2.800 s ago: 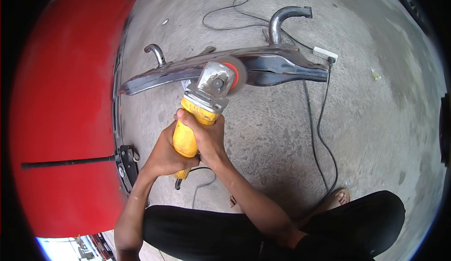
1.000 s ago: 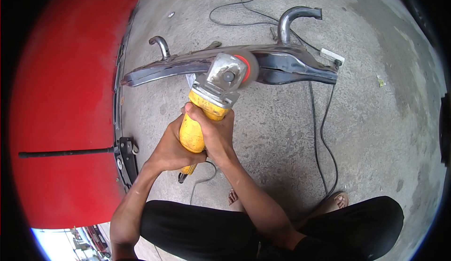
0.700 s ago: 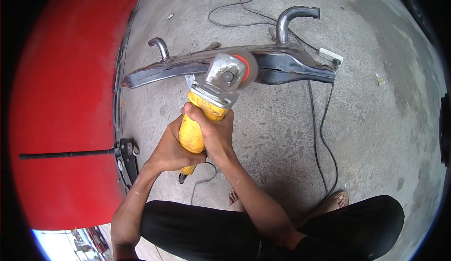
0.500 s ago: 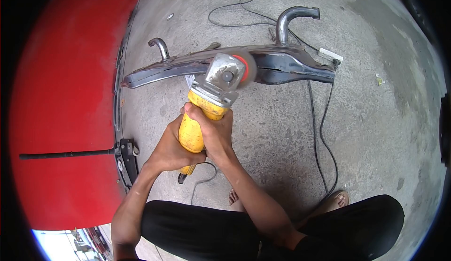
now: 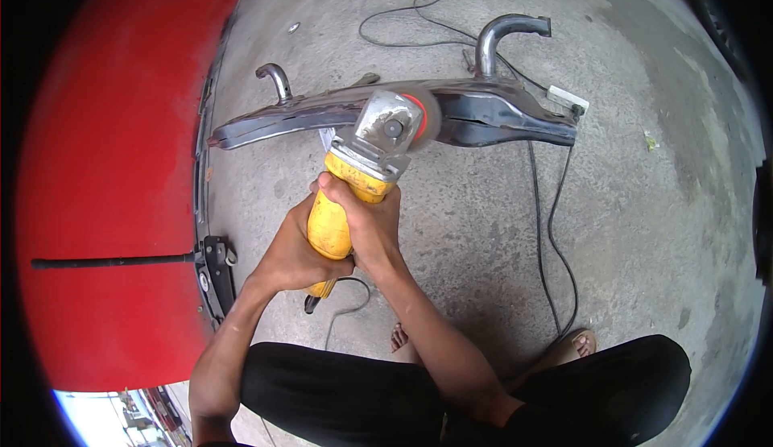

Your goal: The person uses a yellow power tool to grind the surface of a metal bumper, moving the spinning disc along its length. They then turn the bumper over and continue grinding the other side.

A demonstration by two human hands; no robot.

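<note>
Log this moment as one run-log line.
left hand: around grinder, rear part | right hand: around grinder, nearer head | disc: at metal beam, contact unclear | power strip: on floor

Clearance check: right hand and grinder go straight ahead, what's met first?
Probably the metal beam, just ahead of the right hand and grinder. The disc overlaps it in view; depth and contact are unclear.

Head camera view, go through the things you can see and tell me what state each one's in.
Grinder: held up in both hands
Disc: blurred, apparently spinning
Left hand: closed around grinder
Right hand: closed around grinder
Metal beam: shiny in places
White power strip: plug in one end
</note>
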